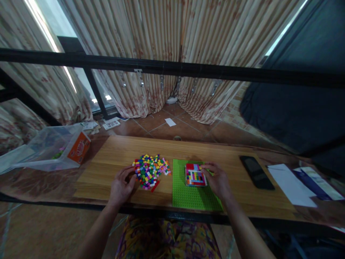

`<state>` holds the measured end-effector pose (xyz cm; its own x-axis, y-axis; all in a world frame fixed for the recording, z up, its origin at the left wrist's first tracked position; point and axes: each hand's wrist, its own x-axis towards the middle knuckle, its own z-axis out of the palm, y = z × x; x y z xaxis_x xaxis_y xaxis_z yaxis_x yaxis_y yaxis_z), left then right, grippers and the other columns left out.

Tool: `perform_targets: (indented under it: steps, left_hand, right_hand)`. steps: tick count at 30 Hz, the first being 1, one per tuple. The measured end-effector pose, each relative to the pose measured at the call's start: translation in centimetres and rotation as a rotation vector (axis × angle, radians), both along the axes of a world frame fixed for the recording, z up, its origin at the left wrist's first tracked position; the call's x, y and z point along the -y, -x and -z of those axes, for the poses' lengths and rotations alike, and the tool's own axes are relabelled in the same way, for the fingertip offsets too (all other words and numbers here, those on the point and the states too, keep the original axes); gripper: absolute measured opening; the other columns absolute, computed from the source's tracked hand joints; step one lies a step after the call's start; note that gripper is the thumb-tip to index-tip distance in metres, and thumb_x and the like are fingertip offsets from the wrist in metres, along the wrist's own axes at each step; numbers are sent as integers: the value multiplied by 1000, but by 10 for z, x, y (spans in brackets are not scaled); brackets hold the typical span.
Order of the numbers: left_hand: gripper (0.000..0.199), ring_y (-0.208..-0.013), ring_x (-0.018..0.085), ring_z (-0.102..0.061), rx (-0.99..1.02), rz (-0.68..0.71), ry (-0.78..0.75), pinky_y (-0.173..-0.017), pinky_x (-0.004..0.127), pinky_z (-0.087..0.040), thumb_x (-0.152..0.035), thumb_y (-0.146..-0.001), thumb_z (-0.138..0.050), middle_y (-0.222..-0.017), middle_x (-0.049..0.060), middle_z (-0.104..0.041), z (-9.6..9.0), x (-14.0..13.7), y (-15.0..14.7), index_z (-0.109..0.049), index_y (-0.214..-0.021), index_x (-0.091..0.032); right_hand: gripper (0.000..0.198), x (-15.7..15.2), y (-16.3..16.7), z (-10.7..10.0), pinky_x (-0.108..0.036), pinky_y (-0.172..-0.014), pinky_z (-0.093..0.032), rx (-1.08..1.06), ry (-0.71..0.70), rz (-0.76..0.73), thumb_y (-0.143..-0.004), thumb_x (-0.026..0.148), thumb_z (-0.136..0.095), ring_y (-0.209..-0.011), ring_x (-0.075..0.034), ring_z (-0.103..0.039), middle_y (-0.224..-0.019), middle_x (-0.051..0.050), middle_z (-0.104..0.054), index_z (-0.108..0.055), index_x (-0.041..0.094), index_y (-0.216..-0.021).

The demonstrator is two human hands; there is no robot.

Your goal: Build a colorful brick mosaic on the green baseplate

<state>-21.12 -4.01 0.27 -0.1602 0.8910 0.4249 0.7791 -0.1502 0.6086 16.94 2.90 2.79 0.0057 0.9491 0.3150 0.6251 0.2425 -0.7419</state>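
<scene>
Seemingly busy fitting small pieces onto the multicoloured brick block (pixel 196 176) on the green baseplate (pixel 183 200), with the right hand (pixel 217 179) over the baseplate at the block's far right corner, fingertips drawn close, though impossible to tell whether clamped on a brick. Left of the baseplate, resting the left hand (pixel 121 187) at the edge of the loose brick pile (pixel 147 171), with thumb and fingers apart and no brick clearly visible between. Probably calling next for careful alignment at that corner, then a light downward press without disturbing neighbouring pieces.
</scene>
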Motion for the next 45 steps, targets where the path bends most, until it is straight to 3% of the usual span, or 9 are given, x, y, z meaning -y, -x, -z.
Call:
perform_targets:
  steps: [16,26,31,37,45]
  left_hand:
    - [24,-103,24,-62,5,-4,-6,-95,41,-49,-38,-84,-54,-109,7,-67,1,0,-1,-64,-99,-22]
    - [23,-103,24,-62,5,-6,-12,-96,41,-49,-36,-83,-55,-109,7,-67,-2,0,-2,-65,-99,-22]
    - [24,-104,24,-62,11,1,-1,-96,41,-49,-37,-83,-54,-110,7,-67,-3,0,-3,-65,-99,-21]
    - [25,-105,24,-62,9,0,-1,-97,42,-49,-37,-84,-54,-111,8,-67,-2,0,-2,-65,-99,-21]
    - [25,-105,24,-62,12,-4,22,-97,41,-48,-37,-84,-55,-111,8,-67,-1,0,-2,-66,-98,-19]
  right_hand:
    - [30,-3,-1,-3,-43,-90,-47,75,-57,-46,-84,44,-53,-96,-24,-61,-102,-10,-65,-74,22,-80]
    - [39,0,-2,13,-39,-77,-54,-309,103,73,-72,51,-68,-92,-23,-64,-107,-11,-67,-72,20,-93]
    - [46,-2,7,10,-36,-72,-54,-557,232,138,-73,52,-66,-80,-20,-66,-98,-9,-72,-69,17,-103]
    - [45,-11,18,14,-37,-79,-51,-509,260,114,-73,50,-65,-85,-22,-66,-102,-10,-72,-71,16,-103]
    - [45,-10,21,20,-31,-65,-50,-571,300,125,-68,51,-68,-71,-19,-63,-87,-7,-73,-72,15,-96]
